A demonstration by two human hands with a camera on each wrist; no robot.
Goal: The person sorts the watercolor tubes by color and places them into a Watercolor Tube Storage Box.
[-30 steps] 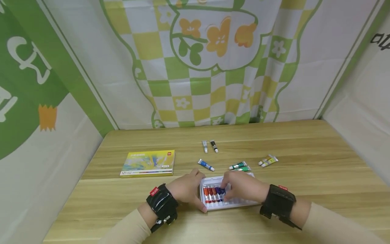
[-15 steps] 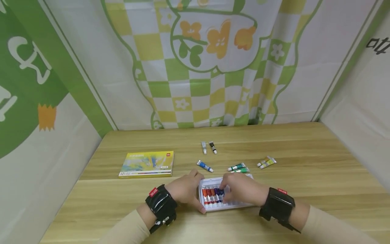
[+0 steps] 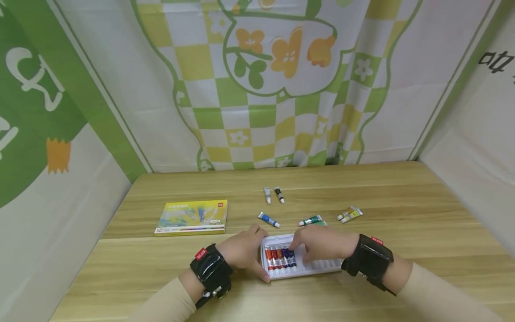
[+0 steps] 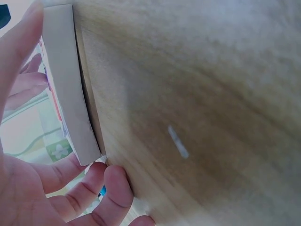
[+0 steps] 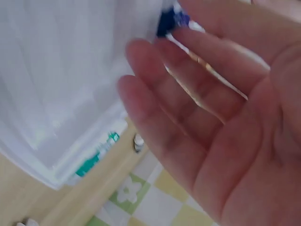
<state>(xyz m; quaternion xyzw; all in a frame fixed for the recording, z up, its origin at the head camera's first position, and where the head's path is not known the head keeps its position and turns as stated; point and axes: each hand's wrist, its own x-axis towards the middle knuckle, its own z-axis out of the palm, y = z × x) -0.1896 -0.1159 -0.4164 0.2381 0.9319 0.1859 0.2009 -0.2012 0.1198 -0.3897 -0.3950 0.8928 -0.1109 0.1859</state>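
A white plastic tray point(image 3: 306, 273) lies on the table with its left end full of small paint tubes: red and orange ones point(image 3: 275, 260), then a violet and a dark blue tube point(image 3: 292, 260). My left hand point(image 3: 243, 251) grips the tray's left end, thumb at the near corner and fingers at the far one. The left wrist view shows the tray's side wall point(image 4: 70, 84) between thumb and fingers. Over the middle of the tray is my right hand point(image 3: 326, 243). Its index fingertip is at the dark blue tube's upper end, with the thumb apart from it.
Behind the tray lie a blue tube point(image 3: 268, 219), green tubes point(image 3: 310, 220), yellow and ochre tubes point(image 3: 352, 215), and a silver-white tube point(image 3: 267, 195) beside a black one point(image 3: 279, 195). A yellow paint box point(image 3: 191, 218) lies at left. A patterned curtain point(image 3: 261, 116) hangs behind the table.
My right thumb has drawn away to the right from the dark blue tube, which now shows along more of its length. The left hand keeps its grip on the tray.
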